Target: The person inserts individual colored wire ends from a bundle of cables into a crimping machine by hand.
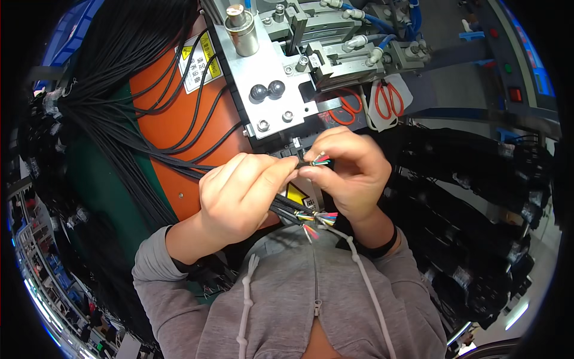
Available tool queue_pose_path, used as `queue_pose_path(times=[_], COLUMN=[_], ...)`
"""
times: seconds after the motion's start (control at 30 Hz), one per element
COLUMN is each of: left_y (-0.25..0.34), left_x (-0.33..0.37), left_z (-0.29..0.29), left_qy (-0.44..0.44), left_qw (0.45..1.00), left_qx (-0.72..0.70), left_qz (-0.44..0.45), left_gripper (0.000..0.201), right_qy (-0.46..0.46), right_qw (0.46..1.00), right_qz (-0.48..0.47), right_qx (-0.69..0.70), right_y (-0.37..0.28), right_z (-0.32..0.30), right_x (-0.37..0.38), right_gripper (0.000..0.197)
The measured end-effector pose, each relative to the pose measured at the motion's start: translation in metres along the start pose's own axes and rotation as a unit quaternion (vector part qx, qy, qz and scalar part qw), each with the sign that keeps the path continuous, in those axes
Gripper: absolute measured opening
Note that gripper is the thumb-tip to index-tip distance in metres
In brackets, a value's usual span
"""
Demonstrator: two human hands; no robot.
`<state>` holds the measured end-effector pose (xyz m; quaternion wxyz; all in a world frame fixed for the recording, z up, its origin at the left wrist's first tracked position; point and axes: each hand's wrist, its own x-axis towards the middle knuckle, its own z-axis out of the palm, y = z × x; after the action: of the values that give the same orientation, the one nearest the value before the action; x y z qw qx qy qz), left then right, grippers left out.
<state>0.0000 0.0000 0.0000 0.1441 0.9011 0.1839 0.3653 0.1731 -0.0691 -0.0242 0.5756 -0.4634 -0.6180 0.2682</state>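
My left hand (242, 191) is closed round a black cable (304, 164), pinching it close to its stripped end. Thin coloured wires (321, 160) fan out from that end, with red, green and white among them. On their other side, my right hand (356, 170) has its thumb and forefinger curled in to the cable end in a pinch. Below my hands, more black cables (284, 206) lie against my front. Their bared coloured wire ends (326, 218) point to the right.
A metal fixture (272, 107) with black ball knobs and pneumatic cylinders (359, 54) stands just beyond my hands. Many black cables (119, 60) spread across the orange panel (158, 90) at the left. Red-handled scissors (388, 99) lie at far right; bundled black cables (460, 173) hang at right.
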Motion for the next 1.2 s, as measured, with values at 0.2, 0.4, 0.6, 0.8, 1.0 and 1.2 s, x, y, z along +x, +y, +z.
queue_pose_path(times=[0.2, 0.4, 0.6, 0.8, 1.0, 1.2], left_y=[0.0, 0.001, 0.005, 0.001, 0.011, 0.012], left_x=[-0.002, 0.002, 0.002, -0.006, -0.003, -0.006], left_z=[0.003, 0.002, -0.001, 0.002, 0.005, 0.006], left_qy=[0.056, 0.023, -0.021, -0.001, -0.086, -0.157], left_qw=[0.998, 1.0, 0.999, 0.994, 0.989, 0.968], left_qx=[0.002, 0.002, 0.03, 0.103, 0.122, 0.197], left_qz=[0.003, -0.001, -0.025, 0.018, 0.008, -0.013], left_gripper=[0.023, 0.024, 0.03, 0.042, 0.043, 0.038], right_qy=[0.093, 0.062, 0.079, -0.06, -0.016, -0.002], right_qw=[0.992, 0.988, 0.974, 0.986, 0.986, 0.978], right_qz=[-0.025, 0.046, -0.074, 0.142, 0.168, 0.042], right_qx=[0.078, 0.134, -0.197, -0.071, -0.001, -0.204], right_y=[-0.003, -0.001, -0.01, -0.009, 0.011, 0.021], right_z=[0.005, -0.002, -0.004, -0.025, -0.022, -0.005], right_x=[0.009, 0.011, 0.01, 0.014, 0.003, 0.008], right_gripper=[0.019, 0.019, 0.013, 0.011, 0.01, 0.009])
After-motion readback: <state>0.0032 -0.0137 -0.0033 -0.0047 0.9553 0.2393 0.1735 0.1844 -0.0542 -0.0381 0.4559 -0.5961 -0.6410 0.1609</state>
